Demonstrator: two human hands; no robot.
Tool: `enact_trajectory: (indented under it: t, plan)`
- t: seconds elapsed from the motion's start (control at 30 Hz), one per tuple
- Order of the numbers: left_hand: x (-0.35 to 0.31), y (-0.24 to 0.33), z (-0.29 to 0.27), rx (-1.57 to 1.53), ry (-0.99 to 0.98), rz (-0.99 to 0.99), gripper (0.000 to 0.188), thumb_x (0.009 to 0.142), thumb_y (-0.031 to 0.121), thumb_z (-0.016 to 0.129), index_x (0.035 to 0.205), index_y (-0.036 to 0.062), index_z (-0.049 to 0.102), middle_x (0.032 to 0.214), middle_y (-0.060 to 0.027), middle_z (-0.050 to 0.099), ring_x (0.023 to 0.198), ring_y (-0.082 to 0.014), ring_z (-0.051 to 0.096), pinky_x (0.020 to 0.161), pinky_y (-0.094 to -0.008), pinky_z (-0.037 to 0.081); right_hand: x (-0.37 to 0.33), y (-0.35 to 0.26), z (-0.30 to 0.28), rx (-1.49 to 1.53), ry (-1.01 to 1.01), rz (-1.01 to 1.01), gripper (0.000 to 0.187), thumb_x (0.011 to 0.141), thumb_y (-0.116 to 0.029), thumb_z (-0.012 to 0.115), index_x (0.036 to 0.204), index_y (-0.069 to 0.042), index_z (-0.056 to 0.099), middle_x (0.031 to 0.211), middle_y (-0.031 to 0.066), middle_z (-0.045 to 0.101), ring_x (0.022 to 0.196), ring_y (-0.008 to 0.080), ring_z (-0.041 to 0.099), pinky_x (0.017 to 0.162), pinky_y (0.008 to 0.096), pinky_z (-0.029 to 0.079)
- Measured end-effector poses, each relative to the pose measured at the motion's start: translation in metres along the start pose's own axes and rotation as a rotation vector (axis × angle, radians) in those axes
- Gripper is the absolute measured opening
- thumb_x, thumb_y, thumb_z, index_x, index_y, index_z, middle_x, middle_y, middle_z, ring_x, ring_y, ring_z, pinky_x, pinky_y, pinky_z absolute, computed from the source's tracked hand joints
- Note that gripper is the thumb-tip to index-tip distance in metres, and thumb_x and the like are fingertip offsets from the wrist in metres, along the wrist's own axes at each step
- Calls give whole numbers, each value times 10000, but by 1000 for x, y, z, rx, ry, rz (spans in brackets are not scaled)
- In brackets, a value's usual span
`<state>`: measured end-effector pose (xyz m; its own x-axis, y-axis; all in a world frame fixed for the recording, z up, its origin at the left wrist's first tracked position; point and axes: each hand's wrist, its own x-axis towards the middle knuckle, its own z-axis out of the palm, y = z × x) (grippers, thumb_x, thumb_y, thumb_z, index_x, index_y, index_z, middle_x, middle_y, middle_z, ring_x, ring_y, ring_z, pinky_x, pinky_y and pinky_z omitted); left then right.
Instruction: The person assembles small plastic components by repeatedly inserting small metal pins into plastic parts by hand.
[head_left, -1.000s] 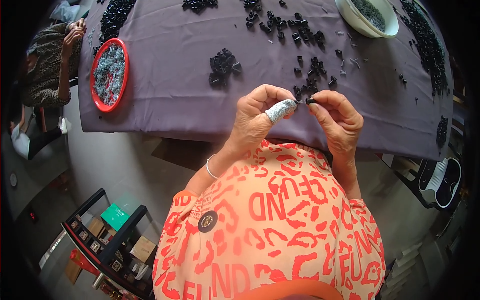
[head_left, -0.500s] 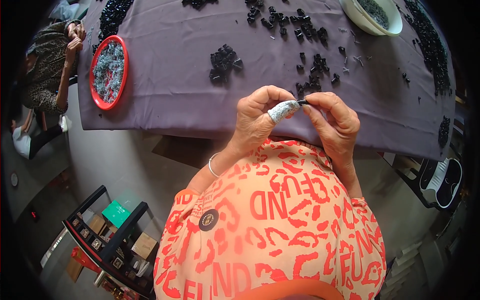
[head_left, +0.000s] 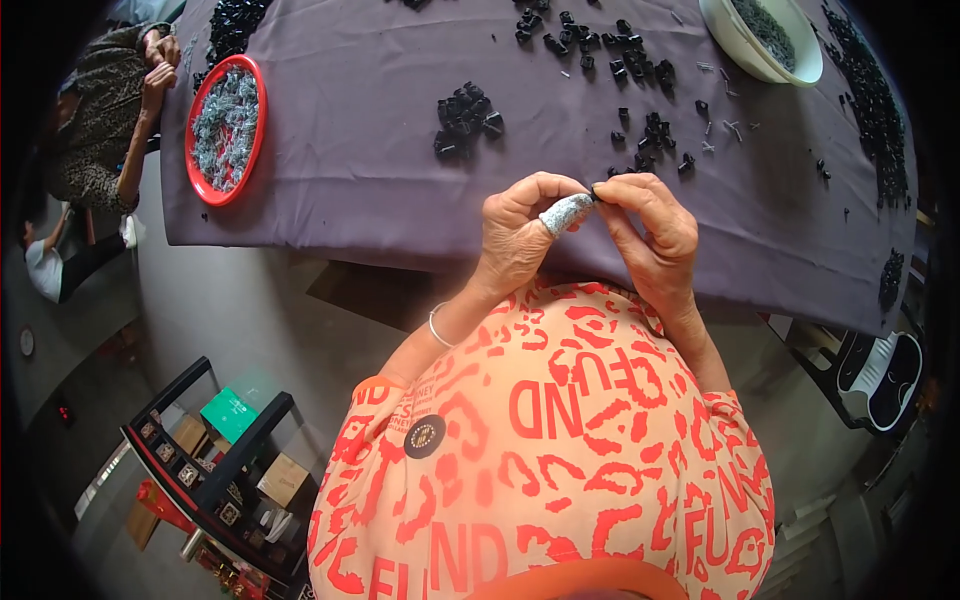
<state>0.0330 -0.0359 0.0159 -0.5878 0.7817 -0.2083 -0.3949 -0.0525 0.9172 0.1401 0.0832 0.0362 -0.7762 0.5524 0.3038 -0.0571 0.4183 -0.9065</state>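
This looks like a small workshop: a cloth-covered worktop [head_left: 350, 130] carries heaps of small black parts [head_left: 465, 118], with small grey pieces [head_left: 224, 130] gathered in a red tray [head_left: 214, 198] and a pale bowl [head_left: 733, 50]. Another person [head_left: 100, 130] is at its left edge. Whether the grey floor [head_left: 230, 310] and dark rack [head_left: 240, 455] holding a cardboard box [head_left: 283, 480] belong to a home, I cannot tell.

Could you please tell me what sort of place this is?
Probably a small workshop for handwork, though it could be a home. A cloth-covered table bears heaps of small black parts, a red tray holds small grey pieces, and another person is at the table's left side.
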Motion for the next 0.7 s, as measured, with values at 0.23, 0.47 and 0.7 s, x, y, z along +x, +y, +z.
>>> enact_trajectory:
  t: [0.23,0.47,0.7]
  plan:
    - [7,-3,-14,320,34,124,146,828,4,662,972,-11,646,882,-15,608,738,-76,567,645,-211,472,7,24,15,-154,-14,-190,266,726,129,652,958,2,630,887,112,631,765,208,613,661,285,492]
    - [15,7,-20,576,114,134,121,850,-9,587,949,-27,653,876,-47,609,715,-98,597,602,-233,488,11,33,24,-431,-89,-316,375,687,82,653,1039,-19,571,822,91,601,731,263,557,689,366,436]
    - [27,21,-23,475,-1,-177,152,857,93,606,939,-15,675,802,-51,656,668,-94,613,560,-244,497,15,28,25,-515,-109,-273,408,681,68,647,1064,-20,537,791,87,569,721,266,547,688,370,437]
